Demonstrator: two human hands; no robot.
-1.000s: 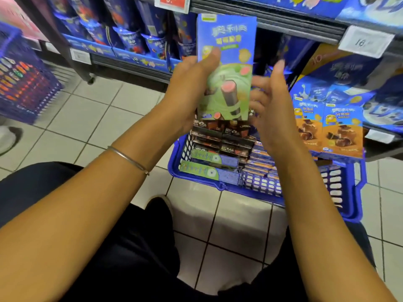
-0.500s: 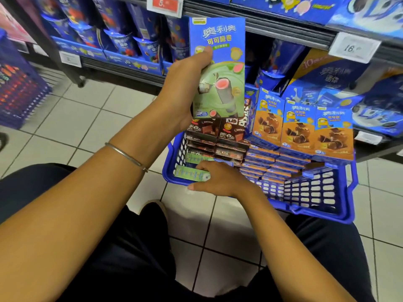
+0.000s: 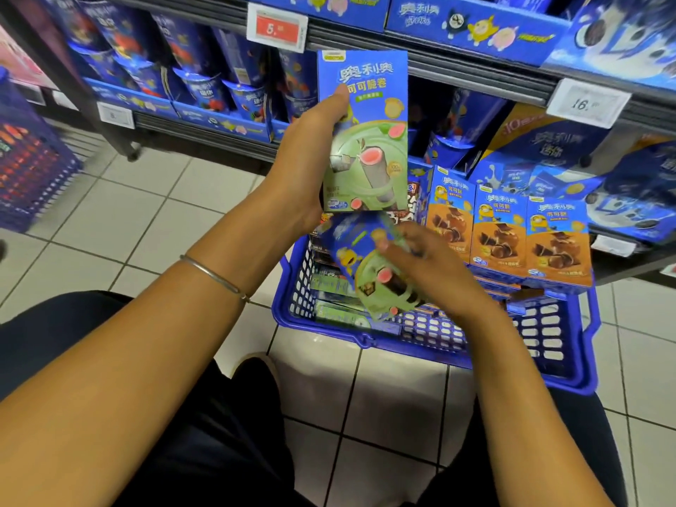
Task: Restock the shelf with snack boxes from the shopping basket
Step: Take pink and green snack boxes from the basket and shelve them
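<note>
My left hand [image 3: 311, 159] grips a blue-and-green snack box [image 3: 369, 140] upright in front of the shelf. Just below it, my right hand [image 3: 428, 265] holds a second green snack box [image 3: 365, 268], blurred and tilted, above the blue shopping basket [image 3: 541, 342]. More green and dark boxes [image 3: 329, 287] lie stacked in the basket's left side. Three orange snack boxes [image 3: 501, 236] stand in a row on the low shelf to the right.
Blue cups and packs [image 3: 205, 89] fill the shelf at the back left, with price tags [image 3: 276, 27] on the rails. A purple wire basket [image 3: 29, 166] stands at the far left. My dark trouser knees frame white floor tiles [image 3: 365, 397] below the basket.
My right hand went down into the basket and has come up holding a second green box. My left hand has kept the first box raised, nearly still.
</note>
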